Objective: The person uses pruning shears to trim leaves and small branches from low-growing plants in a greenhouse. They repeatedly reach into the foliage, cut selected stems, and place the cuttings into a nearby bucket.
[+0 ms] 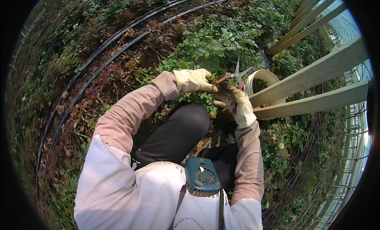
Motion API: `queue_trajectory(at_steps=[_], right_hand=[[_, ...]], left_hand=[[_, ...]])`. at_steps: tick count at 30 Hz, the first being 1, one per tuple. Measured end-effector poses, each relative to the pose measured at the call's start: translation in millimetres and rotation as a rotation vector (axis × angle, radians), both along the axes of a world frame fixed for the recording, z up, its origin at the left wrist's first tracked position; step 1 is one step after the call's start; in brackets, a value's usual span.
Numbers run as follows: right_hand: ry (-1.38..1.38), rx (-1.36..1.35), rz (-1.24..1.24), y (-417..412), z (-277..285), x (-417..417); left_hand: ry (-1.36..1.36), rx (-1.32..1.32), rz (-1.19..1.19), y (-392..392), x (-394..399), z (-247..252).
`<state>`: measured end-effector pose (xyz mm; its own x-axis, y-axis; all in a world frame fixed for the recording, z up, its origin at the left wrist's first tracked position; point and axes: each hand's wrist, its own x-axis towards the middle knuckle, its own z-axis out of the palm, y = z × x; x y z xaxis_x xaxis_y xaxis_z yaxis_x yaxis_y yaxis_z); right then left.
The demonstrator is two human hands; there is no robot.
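Observation:
My left hand point(194, 80), in a pale work glove, reaches in from the left with its fingers closed around a small leafy sprig point(212, 78). Facing it, my right hand point(237, 103) wears a similar, dirtier glove. It holds a pair of pruning snips point(236, 75) with red handles, their pointed metal blades spread and directed away from me. Both hands are close together, just beyond my bent knee point(190, 120). Beyond them grows a leafy green bush point(213, 42), apparently a rose. Part of my right hand's grip is hidden.
A white plastic bucket point(269, 77) stands right of the snips, partly hidden by pale posts point(311, 71) slanting in from the right. Black irrigation hoses point(118, 53) curve along the soil at left. A blue portable fan point(203, 176) hangs at my chest.

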<state>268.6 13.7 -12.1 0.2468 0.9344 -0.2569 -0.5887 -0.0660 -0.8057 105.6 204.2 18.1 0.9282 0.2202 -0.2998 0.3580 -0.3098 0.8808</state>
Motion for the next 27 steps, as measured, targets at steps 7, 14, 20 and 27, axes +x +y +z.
queue_trajectory(at_steps=[7,14,20,27], right_hand=[[-0.079,0.046,-0.059,19.1,-17.2,10.0],[-0.148,0.092,-0.374,-10.1,19.1,27.1],[-0.175,-0.036,-0.461,-52.2,23.3,30.1],[-0.429,-0.194,-0.467,-52.1,15.3,20.5]], left_hand=[[-0.190,0.195,-0.160,-35.8,39.7,-14.7],[-0.332,-0.446,0.497,57.6,6.9,-38.0],[-0.004,0.125,1.123,211.4,44.7,-79.9],[0.070,0.235,1.145,277.3,90.7,-126.6]])
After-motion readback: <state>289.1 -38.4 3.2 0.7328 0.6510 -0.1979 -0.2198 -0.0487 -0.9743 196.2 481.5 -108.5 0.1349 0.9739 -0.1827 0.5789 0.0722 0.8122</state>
